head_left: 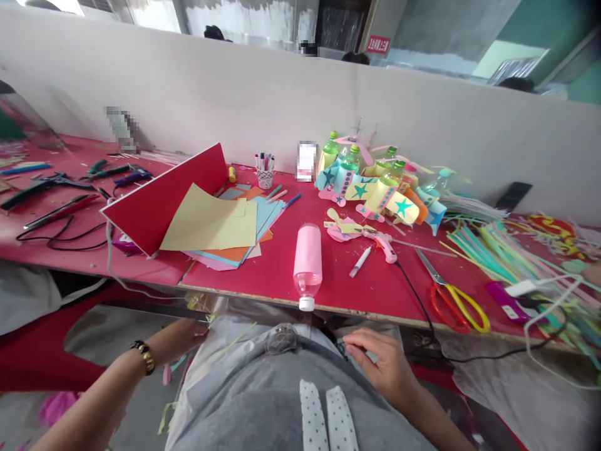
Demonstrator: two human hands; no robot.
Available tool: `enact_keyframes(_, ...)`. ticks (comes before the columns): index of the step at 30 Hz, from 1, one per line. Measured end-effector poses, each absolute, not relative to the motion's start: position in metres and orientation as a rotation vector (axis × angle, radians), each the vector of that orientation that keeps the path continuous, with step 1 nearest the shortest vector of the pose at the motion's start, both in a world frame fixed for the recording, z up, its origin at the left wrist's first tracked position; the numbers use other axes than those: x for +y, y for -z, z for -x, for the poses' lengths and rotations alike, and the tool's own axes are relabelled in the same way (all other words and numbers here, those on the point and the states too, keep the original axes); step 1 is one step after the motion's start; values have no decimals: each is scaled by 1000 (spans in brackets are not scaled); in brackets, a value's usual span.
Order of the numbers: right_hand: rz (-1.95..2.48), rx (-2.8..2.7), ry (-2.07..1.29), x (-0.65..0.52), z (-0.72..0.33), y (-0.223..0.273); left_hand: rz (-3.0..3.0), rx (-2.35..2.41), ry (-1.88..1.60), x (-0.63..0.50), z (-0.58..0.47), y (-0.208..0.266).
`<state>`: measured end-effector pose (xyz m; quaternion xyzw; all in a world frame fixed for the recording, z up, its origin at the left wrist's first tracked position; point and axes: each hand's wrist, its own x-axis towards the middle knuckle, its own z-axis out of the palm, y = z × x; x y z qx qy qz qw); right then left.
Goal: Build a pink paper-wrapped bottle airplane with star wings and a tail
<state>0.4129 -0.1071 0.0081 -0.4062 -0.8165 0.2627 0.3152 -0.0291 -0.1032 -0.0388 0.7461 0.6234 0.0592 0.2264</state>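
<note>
My left hand point(184, 338), with a beaded bracelet at the wrist, is below the table edge beside my lap. Its fingertips are too small and partly hidden to show whether it holds anything. My right hand point(378, 357) rests near my waist, its fingers loosely stretched and nothing seen in them. Nearest to both hands, a bottle wrapped in pink paper point(308, 247) lies on the red table point(277, 275), its white cap toward me over the front edge. A white-capped pen point(360, 262) and a pink glue gun point(382, 243) lie to its right.
Coloured paper sheets point(211, 219) lie left of the bottle, against a tilted red board point(173, 188). Finished bottle airplanes point(370, 181) stand at the back. Scissors point(453, 297) with red and yellow handles lie front right, beside several pastel strips point(493, 250). A pen cup point(265, 178) stands behind.
</note>
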Motion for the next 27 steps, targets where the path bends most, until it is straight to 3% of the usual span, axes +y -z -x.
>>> enact_keyframes(4, 1051, -2170, -700, -104, -403, -10, -2183, 1514, -57, -78, 10, -18)
enact_keyframes(10, 1062, -2169, -703, -99, -403, -9, -2621, 1391, -485, -11, -47, -79)
enact_keyframes(22, 1166, -2066, -575, -85, -426, -5, -3091, 827, -112, 60, -131, -63)
enact_keyframes(27, 1137, -2062, -549, -68, -429, -6, -3101, 675, -200, 71, -134, -54)
